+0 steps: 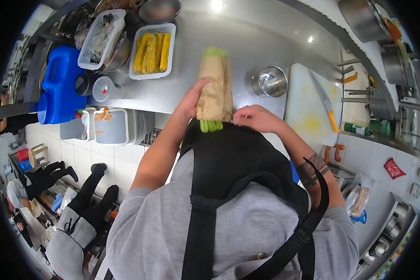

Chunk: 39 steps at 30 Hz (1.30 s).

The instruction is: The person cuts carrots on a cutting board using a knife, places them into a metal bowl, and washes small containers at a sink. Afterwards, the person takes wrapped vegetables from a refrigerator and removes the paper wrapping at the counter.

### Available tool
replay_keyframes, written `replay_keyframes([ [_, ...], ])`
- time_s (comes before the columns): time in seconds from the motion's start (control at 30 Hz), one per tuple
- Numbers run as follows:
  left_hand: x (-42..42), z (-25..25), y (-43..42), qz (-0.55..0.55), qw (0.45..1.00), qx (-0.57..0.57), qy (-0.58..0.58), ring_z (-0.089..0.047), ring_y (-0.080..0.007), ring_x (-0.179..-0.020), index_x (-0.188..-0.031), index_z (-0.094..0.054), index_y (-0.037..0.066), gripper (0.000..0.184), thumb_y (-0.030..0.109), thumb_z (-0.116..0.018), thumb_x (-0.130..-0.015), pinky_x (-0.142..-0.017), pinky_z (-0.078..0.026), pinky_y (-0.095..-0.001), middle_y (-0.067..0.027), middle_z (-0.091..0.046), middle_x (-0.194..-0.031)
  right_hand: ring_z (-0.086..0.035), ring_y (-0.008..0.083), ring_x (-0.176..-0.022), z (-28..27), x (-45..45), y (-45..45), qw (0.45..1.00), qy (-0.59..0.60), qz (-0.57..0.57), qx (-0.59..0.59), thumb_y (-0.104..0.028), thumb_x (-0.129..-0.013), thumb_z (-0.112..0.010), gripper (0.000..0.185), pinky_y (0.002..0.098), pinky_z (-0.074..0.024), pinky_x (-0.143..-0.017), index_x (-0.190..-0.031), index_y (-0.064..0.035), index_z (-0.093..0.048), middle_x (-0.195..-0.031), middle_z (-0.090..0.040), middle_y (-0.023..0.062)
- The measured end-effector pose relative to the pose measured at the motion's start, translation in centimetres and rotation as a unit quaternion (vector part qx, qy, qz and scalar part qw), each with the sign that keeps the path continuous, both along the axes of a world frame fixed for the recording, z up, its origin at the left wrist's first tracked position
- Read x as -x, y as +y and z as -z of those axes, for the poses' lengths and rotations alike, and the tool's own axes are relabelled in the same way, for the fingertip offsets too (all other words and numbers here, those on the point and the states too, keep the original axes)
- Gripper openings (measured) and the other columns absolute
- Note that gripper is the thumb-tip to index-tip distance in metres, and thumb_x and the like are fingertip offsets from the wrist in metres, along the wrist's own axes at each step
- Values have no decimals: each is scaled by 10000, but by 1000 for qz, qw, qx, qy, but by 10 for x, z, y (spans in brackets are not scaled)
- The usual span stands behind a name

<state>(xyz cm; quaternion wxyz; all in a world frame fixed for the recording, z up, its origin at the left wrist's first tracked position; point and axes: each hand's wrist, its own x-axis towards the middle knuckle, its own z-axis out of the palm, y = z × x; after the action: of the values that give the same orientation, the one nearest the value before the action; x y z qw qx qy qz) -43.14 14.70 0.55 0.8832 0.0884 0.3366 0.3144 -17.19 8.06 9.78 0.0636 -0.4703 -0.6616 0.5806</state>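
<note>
A bundle of green stalks that look like celery (pixel 211 126), wrapped in brown paper (pixel 213 91), is at the front edge of the steel counter. Green shows at both ends of the wrap. My left hand (pixel 192 99) grips the bundle from its left side, thumb on the paper. Close to the wrap's lower right corner, my right hand (pixel 259 118) has its fingers curled and pinched together; what is between the fingertips is too small to make out. To the right of the bundle stands a round metal container (pixel 271 81).
On the right, a knife (pixel 323 97) with a yellow handle lies on a white cutting board (pixel 299 109). At left are a white basket (pixel 172 44) of yellow pieces, a blue jug (pixel 60 79), a lidded plastic tub (pixel 105 89) and grey bins (pixel 111 135). Other people (pixel 72 233) are at lower left.
</note>
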Motion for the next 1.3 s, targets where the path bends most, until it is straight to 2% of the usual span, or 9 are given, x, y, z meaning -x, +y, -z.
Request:
replay_keyframes([
  [0.17,-4,0,2,-2,995,0,-97,-691,-306,-1191,-1439,-547,40,679,571,-540,-1016,-1038,-564,-484,-152,-685,-1319,-641,162,-942,6,13,-16,990,136,21,-6,-218,-999,-694,187,322,-512,-866,-1034,-42,-748,-1013,-680,50],
  [0.2,-6,2,1,-15,995,-11,-94,-684,-306,-1203,-1451,-535,41,689,574,-544,-1014,-1045,-559,-484,-152,-676,-1336,-607,160,-964,-3,17,-15,993,119,1,-7,-150,-1000,-699,130,310,-486,-867,-1038,-29,-729,-1035,-622,40],
  [0.43,-25,-9,22,-86,992,-47,-75,-660,-297,-1228,-1475,-493,33,644,520,-546,-1057,-1067,-546,-474,-153,-653,-1366,-643,205,-891,-21,27,-18,999,27,-4,-42,-154,-983,-717,126,343,-512,-806,-1006,-31,-736,-961,-667,77],
  [0.6,-36,-15,41,-105,992,-54,-50,-661,-303,-1240,-1482,-497,44,652,540,-534,-1061,-1085,-536,-486,-153,-652,-1379,-673,302,-912,4,31,-16,981,-17,13,-195,-126,-955,-721,95,392,-537,-816,-996,-42,-739,-942,-691,127],
  [0.83,-34,1,57,-102,992,4,-81,-673,-302,-1226,-1456,-545,56,630,540,-560,-1053,-1082,-536,-484,-144,-664,-1377,-677,379,-939,25,44,-10,991,-3,15,-136,-161,-952,-689,145,457,-542,-853,-965,-20,-720,-970,-705,156],
  [1.0,-27,-9,63,-93,994,-33,-49,-651,-293,-1273,-1492,-513,60,715,615,-527,-1040,-1109,-522,-486,-145,-643,-1420,-678,398,-905,49,37,-3,966,-111,-32,-231,-163,-973,-669,151,454,-542,-834,-995,-24,-722,-957,-711,183],
  [1.1,-18,-6,71,-80,989,-2,-125,-683,-292,-1212,-1445,-555,58,642,549,-589,-1032,-1070,-548,-484,-139,-677,-1357,-679,420,-963,53,34,-4,968,-131,-17,-215,-178,-970,-633,178,490,-546,-873,-977,-23,-721,-1000,-710,209],
  [1.23,-8,-6,72,-53,992,-8,-118,-724,-286,-1119,-1383,-598,59,578,513,-612,-1026,-1004,-591,-474,-128,-722,-1265,-690,393,-908,63,27,-7,977,-112,40,-175,-204,-966,-654,182,475,-551,-828,-974,-34,-721,-955,-694,204],
  [1.3,-3,-6,69,-10,999,-27,-42,-740,-270,-1078,-1375,-603,51,556,473,-652,-1015,-968,-608,-458,-119,-734,-1234,-704,293,-844,72,23,-13,973,-74,169,-138,-325,-1022,-647,298,421,-571,-741,-1074,-36,-699,-879,-692,163],
])
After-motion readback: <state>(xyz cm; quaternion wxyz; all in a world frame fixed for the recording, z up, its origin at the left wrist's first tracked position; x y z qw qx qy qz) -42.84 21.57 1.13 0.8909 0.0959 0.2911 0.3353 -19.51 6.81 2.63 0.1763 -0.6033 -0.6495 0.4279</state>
